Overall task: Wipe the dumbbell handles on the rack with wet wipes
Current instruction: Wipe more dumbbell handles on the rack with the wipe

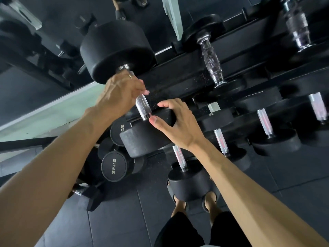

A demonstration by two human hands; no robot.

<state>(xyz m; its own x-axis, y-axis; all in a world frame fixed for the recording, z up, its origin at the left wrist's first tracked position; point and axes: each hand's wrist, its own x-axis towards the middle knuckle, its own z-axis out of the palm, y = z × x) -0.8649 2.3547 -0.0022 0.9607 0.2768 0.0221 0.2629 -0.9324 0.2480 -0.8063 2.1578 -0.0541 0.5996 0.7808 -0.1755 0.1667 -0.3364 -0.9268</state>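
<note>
Left hand (121, 90) wrapped round the upper end of the knurled chrome handle (143, 106) of the big dumbbell on the black rack (179, 72); no wipe visible. Right hand (178, 125) spread open, resting on the near matte rubber head (142, 139), thumb beside the handle's collar.

There are two hands, a left hand (121, 93) and a right hand (178, 125). I can count seven shiny handles on the rack (178, 90). One ring (130, 76) sits on a finger. Two round ends (114, 165) show the number 35. Two feet in sandals (210, 202) stand on the floor (115, 220)
</note>
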